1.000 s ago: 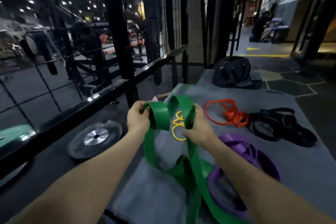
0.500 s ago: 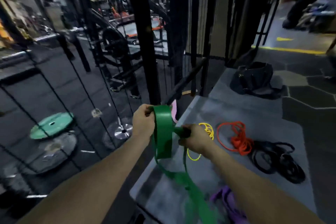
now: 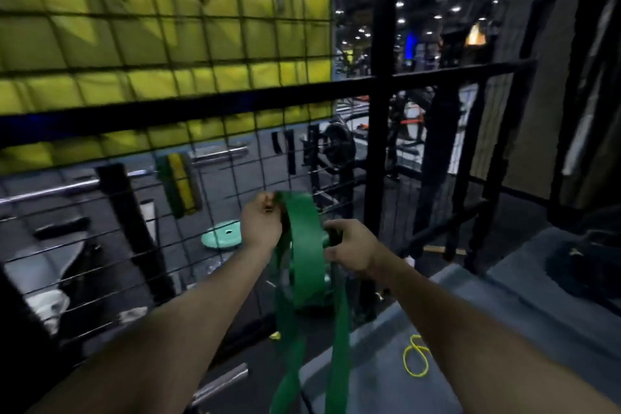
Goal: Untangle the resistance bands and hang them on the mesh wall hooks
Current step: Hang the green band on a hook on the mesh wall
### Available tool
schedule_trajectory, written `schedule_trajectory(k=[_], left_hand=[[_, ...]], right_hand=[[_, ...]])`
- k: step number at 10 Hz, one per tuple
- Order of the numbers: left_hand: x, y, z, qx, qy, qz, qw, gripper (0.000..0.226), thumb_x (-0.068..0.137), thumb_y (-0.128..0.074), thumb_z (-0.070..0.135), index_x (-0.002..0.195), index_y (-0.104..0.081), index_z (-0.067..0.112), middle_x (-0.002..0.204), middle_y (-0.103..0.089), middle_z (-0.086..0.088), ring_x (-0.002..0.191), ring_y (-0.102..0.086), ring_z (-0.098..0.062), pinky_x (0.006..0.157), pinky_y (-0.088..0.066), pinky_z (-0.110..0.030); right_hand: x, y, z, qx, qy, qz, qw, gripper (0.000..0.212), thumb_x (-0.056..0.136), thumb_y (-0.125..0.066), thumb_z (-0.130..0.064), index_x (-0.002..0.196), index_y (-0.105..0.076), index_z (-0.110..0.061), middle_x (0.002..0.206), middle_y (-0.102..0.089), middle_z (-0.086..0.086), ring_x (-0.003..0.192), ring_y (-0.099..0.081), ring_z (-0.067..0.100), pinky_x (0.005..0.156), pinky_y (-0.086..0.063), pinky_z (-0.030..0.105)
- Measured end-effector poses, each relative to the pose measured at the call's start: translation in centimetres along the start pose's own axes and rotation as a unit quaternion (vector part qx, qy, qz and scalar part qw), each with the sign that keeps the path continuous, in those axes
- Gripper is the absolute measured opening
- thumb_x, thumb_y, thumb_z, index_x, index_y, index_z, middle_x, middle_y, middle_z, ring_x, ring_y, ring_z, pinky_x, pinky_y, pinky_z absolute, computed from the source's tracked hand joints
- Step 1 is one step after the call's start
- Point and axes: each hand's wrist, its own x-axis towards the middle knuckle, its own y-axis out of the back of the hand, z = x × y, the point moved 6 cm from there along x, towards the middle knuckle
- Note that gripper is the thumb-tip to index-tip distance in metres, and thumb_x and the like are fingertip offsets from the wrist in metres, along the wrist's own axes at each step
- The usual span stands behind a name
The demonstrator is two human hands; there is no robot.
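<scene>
Green band (image 3: 304, 245), flat, smooth rubber, looped between both hands' clamped fingers (image 3: 332, 247) before wire mesh (image 3: 201, 178).

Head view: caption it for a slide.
Both hands, left and right, hold a wide green resistance band before the black mesh wall.

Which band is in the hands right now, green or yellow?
The green band: wide and flat, gripped by the left hand and right hand before the mesh. The thin yellow band lies untouched on the mat.
</scene>
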Motion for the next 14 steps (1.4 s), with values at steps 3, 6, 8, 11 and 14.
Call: schedule_trajectory(k=[3,6,8,11,14], left_hand=[[-0.4,9.9,9.4,0.141,-0.071,0.135,0.978,0.020,0.092,-0.047,0.003,0.074,-0.047,0.011,0.065,-0.042,0.006,0.063,-0.041,-0.012,0.080,-0.034,-0.023],[2.3,15.0,11.6,0.150,-0.114,0.142,0.972,0.018,0.091,-0.047,0.002,0.103,-0.060,-0.005,0.094,-0.062,-0.018,0.092,-0.058,-0.029,0.073,-0.043,-0.024],[2.9,17.4,12.3,0.132,-0.130,0.046,0.982,0.005,0.095,-0.049,0.018,0.097,-0.052,0.015,0.083,-0.059,0.000,0.074,-0.059,-0.019,0.064,-0.050,-0.028],[1.5,18.8,10.8,0.151,-0.014,-0.163,0.975,0.029,0.087,-0.055,0.036,0.114,-0.054,0.026,0.117,-0.062,-0.009,0.111,-0.058,-0.029,0.102,-0.043,-0.051],[1.9,19.8,15.3,-0.025,-0.024,-0.123,0.992,0.032,0.075,-0.068,0.025,0.105,-0.062,0.013,0.116,-0.064,-0.012,0.112,-0.059,-0.031,0.104,-0.042,-0.050]], right_hand=[[2.0,-2.6,-10.1,0.099,0.006,-0.060,0.993,0.027,0.095,-0.045,-0.010,0.114,-0.062,0.001,0.117,-0.064,0.018,0.101,-0.060,0.025,0.082,-0.048,0.029],[3.9,-4.1,-17.4,0.170,0.059,-0.122,0.976,0.019,0.093,-0.055,-0.017,0.075,-0.051,-0.012,0.075,-0.047,0.005,0.069,-0.045,0.016,0.070,-0.036,0.030],[4.5,-3.6,-21.7,0.292,0.097,-0.079,0.948,0.027,0.101,-0.036,-0.015,0.078,-0.049,-0.014,0.072,-0.055,0.001,0.061,-0.054,0.013,0.055,-0.045,0.025],[5.6,-4.0,-26.5,0.361,0.125,-0.112,0.917,0.026,0.100,-0.037,-0.011,0.085,-0.058,-0.010,0.073,-0.058,0.002,0.062,-0.052,0.012,0.057,-0.040,0.025],[6.0,-3.0,-29.9,0.334,0.148,-0.192,0.911,0.023,0.099,-0.039,-0.010,0.086,-0.058,-0.005,0.063,-0.065,0.003,0.051,-0.062,0.010,0.046,-0.048,0.021]])
